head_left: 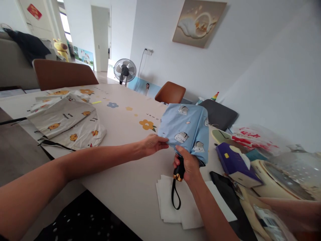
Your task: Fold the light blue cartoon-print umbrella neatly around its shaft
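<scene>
A light blue folding umbrella printed with cartoon cats is held upright over the table. My right hand is wrapped round its black handle, and a black wrist strap dangles below. My left hand pinches the lower left edge of the blue canopy cloth. Under the handle lies a stack of white sheets.
A white umbrella with orange bears lies at the table's left. Clutter at the right: a purple box, a black flat item, plastic bags and a bowl. Brown chairs stand behind the flower-print tablecloth; a fan stands beyond.
</scene>
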### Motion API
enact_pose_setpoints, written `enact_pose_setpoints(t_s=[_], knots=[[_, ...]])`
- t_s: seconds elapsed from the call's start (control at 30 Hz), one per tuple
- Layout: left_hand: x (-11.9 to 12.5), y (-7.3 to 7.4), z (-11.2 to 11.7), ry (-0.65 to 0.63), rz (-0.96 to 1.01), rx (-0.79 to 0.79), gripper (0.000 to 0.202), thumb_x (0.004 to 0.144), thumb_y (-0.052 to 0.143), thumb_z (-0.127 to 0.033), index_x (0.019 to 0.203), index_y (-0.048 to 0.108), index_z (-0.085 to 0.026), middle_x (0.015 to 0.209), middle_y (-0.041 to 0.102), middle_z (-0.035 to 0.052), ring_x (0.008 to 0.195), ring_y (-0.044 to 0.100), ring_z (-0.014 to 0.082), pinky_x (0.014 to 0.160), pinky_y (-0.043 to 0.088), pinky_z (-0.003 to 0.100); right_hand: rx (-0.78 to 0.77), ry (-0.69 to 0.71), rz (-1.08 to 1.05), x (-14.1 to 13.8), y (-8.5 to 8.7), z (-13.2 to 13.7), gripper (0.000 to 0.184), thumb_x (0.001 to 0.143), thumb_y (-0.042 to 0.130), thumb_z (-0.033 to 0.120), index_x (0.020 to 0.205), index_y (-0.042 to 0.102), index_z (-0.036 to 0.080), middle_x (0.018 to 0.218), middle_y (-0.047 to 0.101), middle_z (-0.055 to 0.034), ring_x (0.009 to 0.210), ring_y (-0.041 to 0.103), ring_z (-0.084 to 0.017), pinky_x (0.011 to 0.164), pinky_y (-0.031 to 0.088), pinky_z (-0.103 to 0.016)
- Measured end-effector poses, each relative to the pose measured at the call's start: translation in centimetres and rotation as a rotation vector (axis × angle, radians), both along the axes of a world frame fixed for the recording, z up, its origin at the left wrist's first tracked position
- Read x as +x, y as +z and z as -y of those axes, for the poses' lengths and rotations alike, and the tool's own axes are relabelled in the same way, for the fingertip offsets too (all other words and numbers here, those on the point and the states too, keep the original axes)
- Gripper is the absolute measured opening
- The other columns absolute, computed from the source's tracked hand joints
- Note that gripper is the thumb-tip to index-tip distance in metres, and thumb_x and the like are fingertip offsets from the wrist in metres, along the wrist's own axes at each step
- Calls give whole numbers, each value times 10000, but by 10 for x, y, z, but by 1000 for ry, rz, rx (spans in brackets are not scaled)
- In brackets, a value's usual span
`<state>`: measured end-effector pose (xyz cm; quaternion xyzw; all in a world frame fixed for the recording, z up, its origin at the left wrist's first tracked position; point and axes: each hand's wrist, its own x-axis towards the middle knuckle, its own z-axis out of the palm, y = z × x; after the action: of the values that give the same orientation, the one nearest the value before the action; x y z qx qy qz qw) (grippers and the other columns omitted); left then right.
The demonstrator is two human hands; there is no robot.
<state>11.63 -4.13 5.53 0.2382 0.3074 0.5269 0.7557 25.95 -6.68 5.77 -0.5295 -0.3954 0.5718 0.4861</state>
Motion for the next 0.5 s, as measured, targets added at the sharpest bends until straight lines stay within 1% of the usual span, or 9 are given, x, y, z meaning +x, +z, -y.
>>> enact_pose_setpoints(t_s=[0.03,0.1,0.17,0.23,0.3,0.33,0.4,0.43,0.5], knots=[[0,-2,-1,-13,-27,-4,111,668,596,0,623,541,-85,640,559,37,582,565,102,649,498,252,-4,-17,-19,0,0,0,295,632,650,322,504,426,177,349,395,66,277,346,-66,279,320,-200],[0,-6,-4,2,-182,-45,98,668,586,-4,626,543,-81,614,549,45,575,563,118,656,495,281,-6,-30,-29,0,0,-1,287,620,657,306,507,429,174,366,398,69,278,339,-58,275,323,-198],[-2,-9,-6,95,-365,-84,108,650,572,10,696,555,-86,607,536,35,581,557,132,654,482,302,-10,-24,-6,0,-2,-1,290,621,656,307,501,428,174,357,394,68,275,341,-60,275,323,-200],[-4,-6,-7,234,-459,-70,243,636,565,18,834,558,-123,657,536,10,628,549,122,691,461,287,-12,-18,48,0,-3,-2,309,630,648,322,484,418,177,333,391,61,271,356,-71,277,323,-204],[-4,3,-3,338,-524,85,323,667,566,-29,954,546,-174,768,560,7,719,545,110,746,436,256,-6,-19,102,-1,-4,-1,317,636,640,328,472,411,182,315,399,52,265,365,-81,279,327,-213],[-3,8,0,347,-562,195,329,693,570,-78,1001,540,-188,849,573,18,772,545,112,769,427,248,-4,-20,120,-2,-3,0,313,636,638,326,471,412,185,311,403,49,264,366,-85,278,328,-217],[4,19,8,276,-624,398,346,735,580,-211,1076,525,-188,1015,568,54,868,542,137,796,422,256,-22,-6,144,-5,-3,2,298,631,637,324,479,421,188,309,411,45,267,375,-93,276,326,-222],[10,24,11,223,-642,464,381,741,585,-277,1104,513,-185,1072,557,68,907,538,153,804,424,264,-33,10,155,-7,-2,4,292,629,637,326,483,426,189,310,415,42,270,381,-97,275,322,-224],[21,29,15,161,-624,502,440,733,596,-354,1126,494,-183,1110,554,74,961,530,177,815,426,269,-52,67,184,-10,0,7,293,631,634,332,480,426,189,316,425,34,277,396,-103,279,316,-224]])
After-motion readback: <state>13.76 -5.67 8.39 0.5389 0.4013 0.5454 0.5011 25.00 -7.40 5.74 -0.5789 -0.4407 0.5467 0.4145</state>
